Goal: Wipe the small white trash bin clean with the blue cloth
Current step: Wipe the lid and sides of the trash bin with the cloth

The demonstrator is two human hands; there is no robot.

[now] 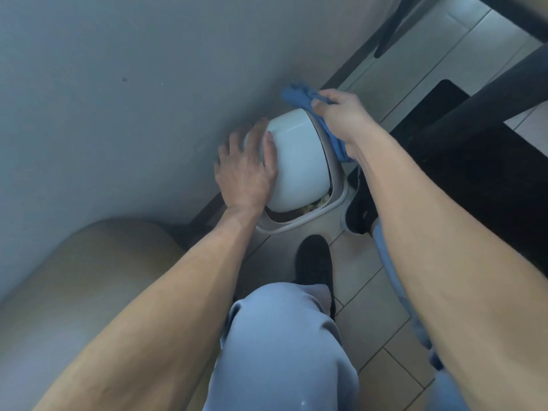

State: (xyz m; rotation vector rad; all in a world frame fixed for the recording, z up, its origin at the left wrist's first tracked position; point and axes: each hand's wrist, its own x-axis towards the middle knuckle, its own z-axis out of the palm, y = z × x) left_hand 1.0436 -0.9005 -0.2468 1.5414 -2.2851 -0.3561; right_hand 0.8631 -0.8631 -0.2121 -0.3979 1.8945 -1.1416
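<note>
My left hand [246,170] lies flat, fingers spread, on the small white plastic trash bin's [296,161] domed lid. At two o'clock, my right hand [344,117] grips the crumpled blue cloth [299,94] against its rim.

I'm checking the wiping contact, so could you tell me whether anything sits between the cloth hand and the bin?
Nothing visible does. The right hand holds the blue cloth directly against the far right edge of the white bin, while the left hand steadies its lid on the other side.

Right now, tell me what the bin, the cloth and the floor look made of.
Bin: likely plastic, with a smooth white moulded swing lid and a faint sheen.
Cloth: soft blue fabric, bunched and creased in the right hand; possibly microfibre.
Floor: pale tiles, probably ceramic, with dark grout lines.
</note>
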